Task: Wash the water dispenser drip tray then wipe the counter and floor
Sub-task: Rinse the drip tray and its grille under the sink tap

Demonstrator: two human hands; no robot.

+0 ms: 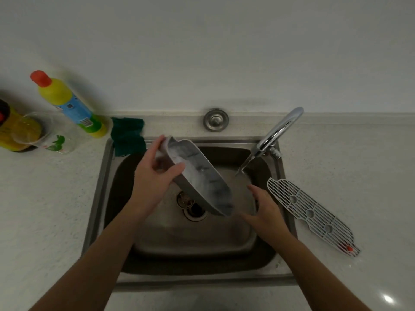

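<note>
Sink edges: the steel sink (98, 198) rim boxed in the basin on all four sides; both forearms reached in over the near rim.
Open room: the basin floor around the drain (193, 209) lay free below the tray.
Drip tray: the grey drip tray (197, 173) was held over the basin, above the drain, tilted with its hollow side up.
Long axis: it ran from far left down to near right, the lower end pointing toward the right hand.
Left hand: the left hand (155, 176) gripped the tray's upper end, thumb over the rim.
Right hand: the right hand (265, 209) hung loose-fingered and held nothing, just beside the lower end; contact could not be told.
In the way: the faucet (278, 131) poured water into the basin just right of the tray.
Around: a slotted grille (312, 214) lay on the counter (45, 198) right of the sink; a green cloth (128, 135) draped the far left corner; a yellow bottle (67, 102) and clear cup (54, 135) stood well left.
</note>
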